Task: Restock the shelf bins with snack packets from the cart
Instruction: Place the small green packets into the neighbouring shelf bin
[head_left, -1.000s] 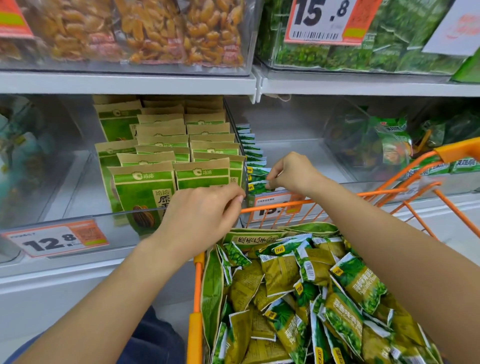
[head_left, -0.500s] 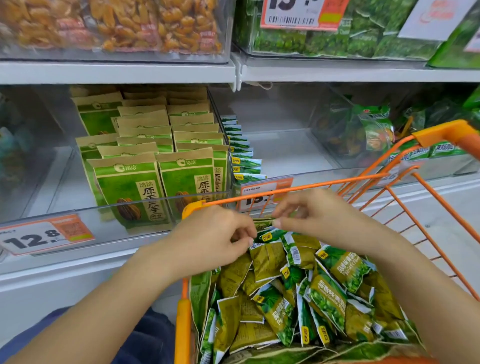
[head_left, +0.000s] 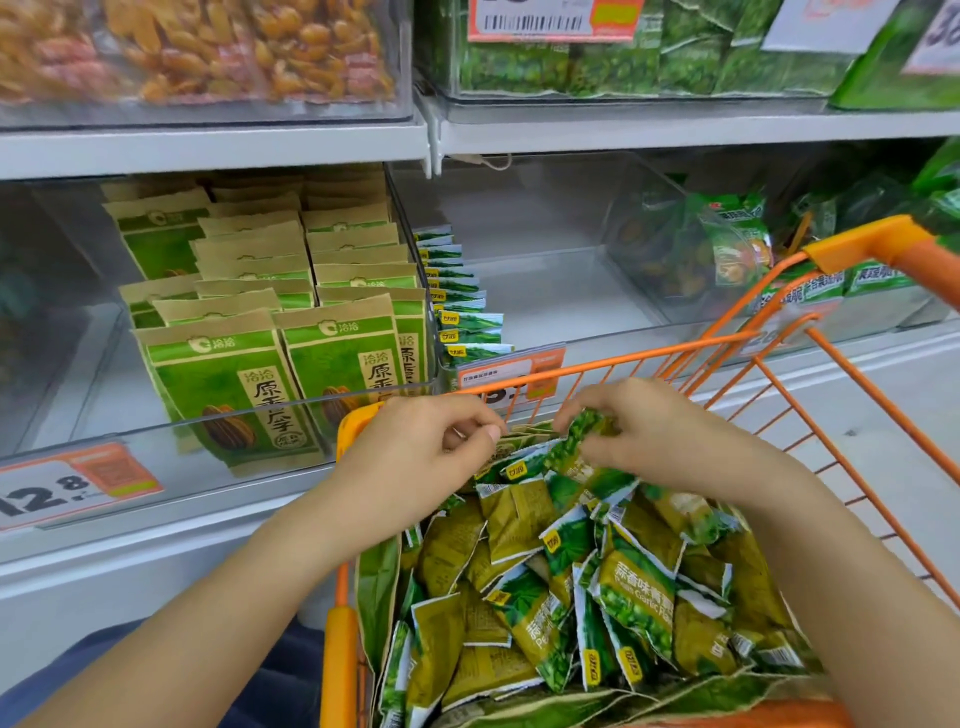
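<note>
Several small green pea snack packets (head_left: 597, 587) lie heaped in an orange wire cart (head_left: 597, 366). At the far end of the heap, my right hand (head_left: 644, 428) pinches one green packet (head_left: 576, 447) by its top edge and lifts it slightly. My left hand (head_left: 421, 457) hovers beside it with fingers curled toward the packets; whether it holds one I cannot tell. Behind the cart, a clear shelf bin (head_left: 566, 291) holds a single row of the same green packets (head_left: 460, 306) standing along its left wall.
The bin to the left holds green sunflower seed bags (head_left: 234, 379). A price tag (head_left: 511, 371) hangs on the front of the pea bin. Another clear bin (head_left: 691, 249) with green snack bags sits to the right. An upper shelf (head_left: 208, 145) carries more bins overhead.
My right hand came back from the shelf bin to the cart and took hold of a green packet. My left hand stayed over the heap's far end. The view shifted down and right.
</note>
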